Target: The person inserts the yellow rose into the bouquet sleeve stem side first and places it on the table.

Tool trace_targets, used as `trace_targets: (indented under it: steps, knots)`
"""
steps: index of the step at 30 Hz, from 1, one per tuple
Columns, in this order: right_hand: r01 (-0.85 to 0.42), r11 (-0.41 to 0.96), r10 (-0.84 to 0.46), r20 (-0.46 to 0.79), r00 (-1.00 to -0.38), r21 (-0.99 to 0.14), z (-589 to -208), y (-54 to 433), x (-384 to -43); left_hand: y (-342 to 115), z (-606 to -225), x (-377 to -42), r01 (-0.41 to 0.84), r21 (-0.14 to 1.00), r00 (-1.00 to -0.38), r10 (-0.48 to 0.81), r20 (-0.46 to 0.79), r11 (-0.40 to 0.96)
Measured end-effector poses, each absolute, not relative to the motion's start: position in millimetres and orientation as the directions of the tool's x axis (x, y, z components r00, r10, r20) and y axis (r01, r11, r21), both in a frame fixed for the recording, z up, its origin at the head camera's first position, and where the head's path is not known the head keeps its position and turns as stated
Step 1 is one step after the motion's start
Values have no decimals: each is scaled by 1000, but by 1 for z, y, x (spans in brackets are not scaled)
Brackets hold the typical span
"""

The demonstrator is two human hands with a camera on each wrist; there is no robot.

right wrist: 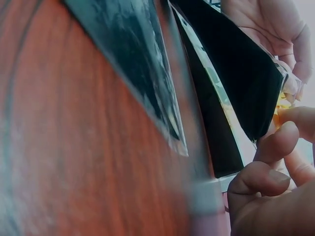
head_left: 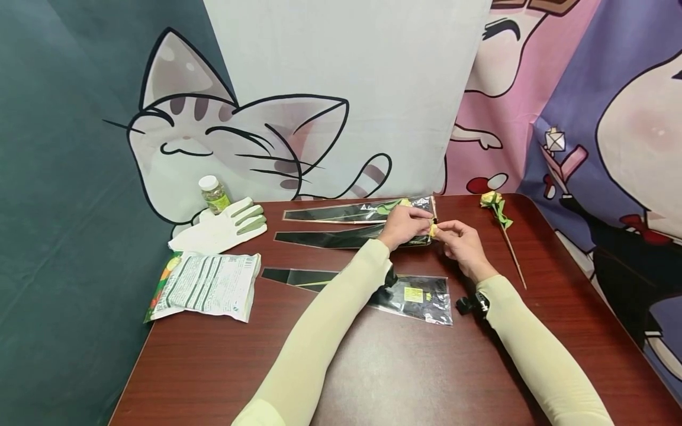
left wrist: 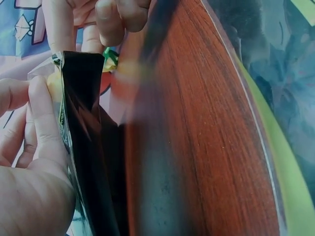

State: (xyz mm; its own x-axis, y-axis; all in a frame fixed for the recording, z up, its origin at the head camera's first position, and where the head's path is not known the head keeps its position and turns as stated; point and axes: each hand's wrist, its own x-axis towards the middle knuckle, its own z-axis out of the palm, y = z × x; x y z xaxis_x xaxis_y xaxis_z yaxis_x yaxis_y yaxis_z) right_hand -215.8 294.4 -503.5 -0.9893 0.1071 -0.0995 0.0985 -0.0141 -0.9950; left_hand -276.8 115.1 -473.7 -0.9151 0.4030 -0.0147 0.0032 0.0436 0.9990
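Note:
My left hand pinches the mouth of the middle flower sleeve, a long tapered wrap with a black back and clear front. In the left wrist view, finger and thumb hold the clear film beside the black sheet. At the same mouth, my right hand pinches a yellow rose; its petals show between the fingers in the right wrist view. The rest of this rose is mostly hidden by the hands and sleeve. Behind it lies another sleeve with a rose inside.
Nearer me lies a third sleeve with a yellow label. A loose yellow rose rests at the right. On the left are white gloves, a lidded jar and a printed plastic bag. Printed cloth hangs behind the table.

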Motion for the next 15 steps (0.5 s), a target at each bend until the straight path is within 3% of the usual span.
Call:
trace_targets:
  steps: [15]
  knots:
    - [110, 18, 68, -109, -992, -994, -503, 288, -218, 115, -474, -275, 32, 997, -907, 421, 0, 70]
